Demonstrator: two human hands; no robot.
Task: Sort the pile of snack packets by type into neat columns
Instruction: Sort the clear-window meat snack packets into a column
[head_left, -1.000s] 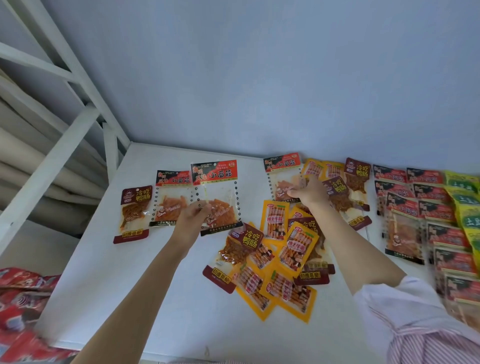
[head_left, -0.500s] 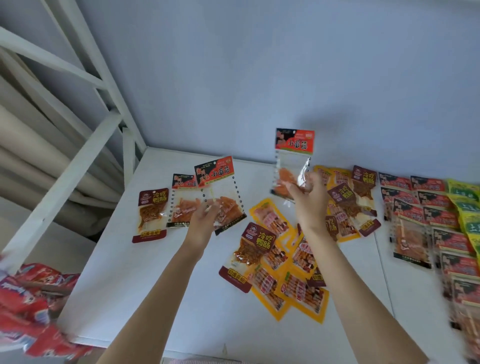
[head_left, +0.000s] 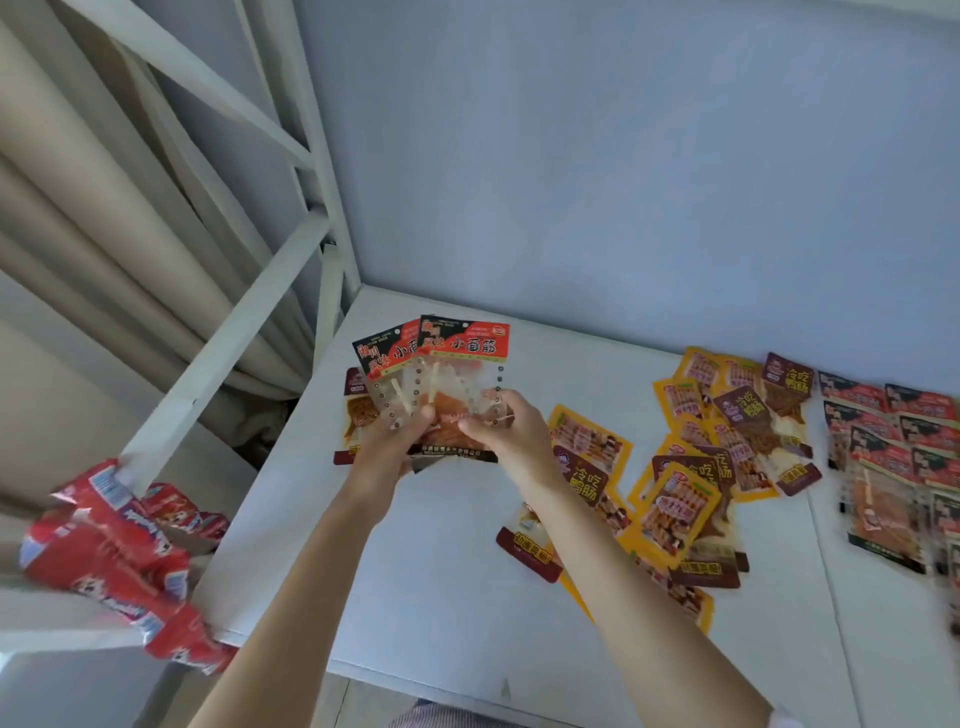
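Because the sorting runs across the white table (head_left: 441, 561) from one side to the other, the far-left corner is where a new column seems to be starting: outside it, at the left edge, a loose heap of red wrappers (head_left: 111, 561) lies on a lower ledge beside the white frame (head_left: 218, 358), apart from the job; on the table itself a maroon-topped packet (head_left: 353, 415) lies flat, mostly hidden behind the hands; just right of it the left hand (head_left: 387, 452) curls its fingers around the lower part of a red-headed clear packet (head_left: 387, 364), held upright and tilted left; touching it, the right hand (head_left: 511, 436) pinches a second red-headed packet (head_left: 465, 353) of the same kind, which overlaps the first, so the two are likely being squared together as one type before being laid down; whether either packet touches the table I cannot tell; further right, the unsorted pile (head_left: 691, 488) of yellow and maroon packets sprawls in overlapping layers near the middle, evidently left loose to be picked through; at the far right, finished columns (head_left: 893, 441) of dark red packets lie in overlapping rows, blurred at the frame edge, which suggests the task is well along though the pile is not yet cleared
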